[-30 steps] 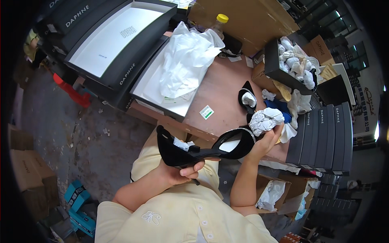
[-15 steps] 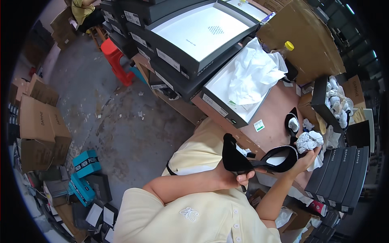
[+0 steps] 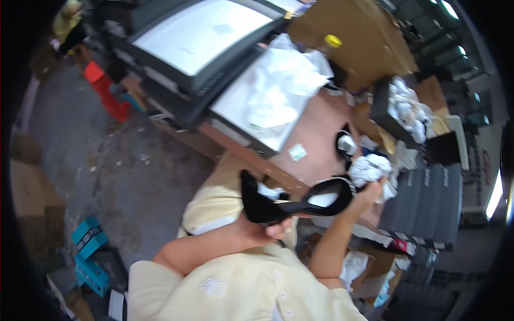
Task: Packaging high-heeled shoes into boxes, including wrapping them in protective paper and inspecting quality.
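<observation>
A black high-heeled shoe [image 3: 256, 202] with a sparkling trim along its opening lies tilted in front of my body. My left hand [image 3: 257, 231] is closed around its heel end. At the toe end, my right hand [image 3: 365, 200] is closed on a ball of crumpled white paper [image 3: 369, 168]. Whether its fingers also touch the shoe I cannot tell. Beyond the paper ball, another black shoe [image 3: 344, 143] rests on the table [image 3: 316, 123] with white paper stuffed inside.
An open shoe box [image 3: 235, 140] with loose white tissue [image 3: 281, 80] stands on the table, beside stacked dark boxes [image 3: 160, 80]. Dark shoe boxes [image 3: 423, 198] stand at the right, below a box of paper wads [image 3: 407, 109]. A red stool [image 3: 107, 91] is on the floor.
The whole scene has shifted left in the picture and is blurred, as my head has turned. Both hands keep their holds, with the shoe and paper ball in nearly the same arrangement.
</observation>
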A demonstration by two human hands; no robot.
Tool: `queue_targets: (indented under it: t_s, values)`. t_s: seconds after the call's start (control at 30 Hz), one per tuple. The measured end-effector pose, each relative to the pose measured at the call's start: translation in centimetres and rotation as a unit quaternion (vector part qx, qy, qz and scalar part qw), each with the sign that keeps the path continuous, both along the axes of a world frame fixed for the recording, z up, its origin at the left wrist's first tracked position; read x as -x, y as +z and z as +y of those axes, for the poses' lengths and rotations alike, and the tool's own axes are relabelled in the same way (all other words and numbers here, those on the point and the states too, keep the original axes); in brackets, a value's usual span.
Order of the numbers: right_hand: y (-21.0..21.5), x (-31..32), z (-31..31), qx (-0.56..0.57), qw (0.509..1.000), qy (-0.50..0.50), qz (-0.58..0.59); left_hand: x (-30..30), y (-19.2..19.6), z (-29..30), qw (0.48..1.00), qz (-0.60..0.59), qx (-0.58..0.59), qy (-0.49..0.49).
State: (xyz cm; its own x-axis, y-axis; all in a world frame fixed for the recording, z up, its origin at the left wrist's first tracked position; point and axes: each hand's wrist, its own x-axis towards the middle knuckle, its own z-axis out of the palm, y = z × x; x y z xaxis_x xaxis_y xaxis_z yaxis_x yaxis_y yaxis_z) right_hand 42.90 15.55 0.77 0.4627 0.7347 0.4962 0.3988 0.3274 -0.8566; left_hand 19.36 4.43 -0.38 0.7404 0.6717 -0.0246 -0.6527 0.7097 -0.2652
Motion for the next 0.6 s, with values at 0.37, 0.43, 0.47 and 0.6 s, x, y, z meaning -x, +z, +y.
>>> queue_targets:
  t_s: [0.37, 0.43, 0.47, 0.6]
  values:
    - [1.9, 2.0, -0.8, -0.009, 0.989, 0.070, 0.128, -0.2, 0.7, 1.2, 0.999, 0.002, 0.030, -0.034]
    - [1.9, 2.0, -0.8, -0.005, 0.989, 0.081, 0.122, -0.3, 0.5, 1.3, 0.999, 0.004, 0.026, -0.029]
    - [2.2, 2.5, -0.8, -0.004, 0.987, 0.091, 0.131, -0.3, 0.4, 1.3, 0.999, 0.005, 0.024, -0.027]
    - [2.4, 3.1, -0.7, -0.004, 0.983, 0.097, 0.156, -0.2, 0.7, 1.8, 0.998, 0.030, 0.039, -0.036]
